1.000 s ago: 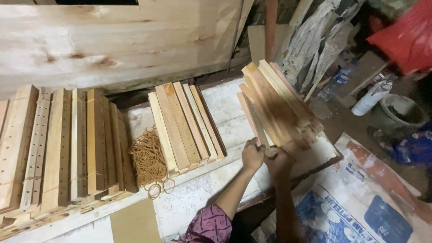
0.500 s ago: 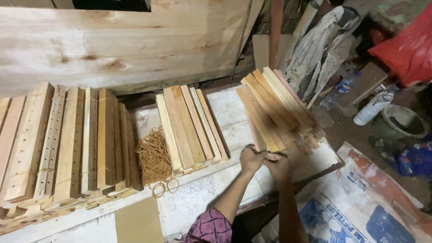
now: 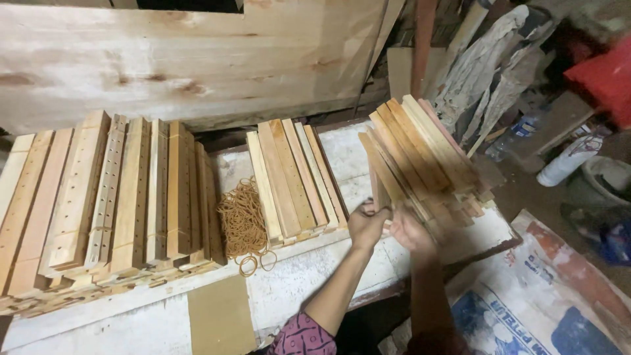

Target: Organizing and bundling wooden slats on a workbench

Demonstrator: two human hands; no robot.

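Wooden slats (image 3: 420, 154) fanned away beyond both hands on the worktop (image 3: 309, 276), the left hand (image 3: 365, 225) and right hand (image 3: 409, 231) side by side, forearms outstretched, fingers (image 3: 369, 209) clenched around their near ends.

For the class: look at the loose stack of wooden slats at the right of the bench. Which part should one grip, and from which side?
Probably the near ends of the loose stack of slats, from the bench's front edge. The slats fan out towards their far ends but bunch together nearest the person, where the left hand and right hand already meet them.
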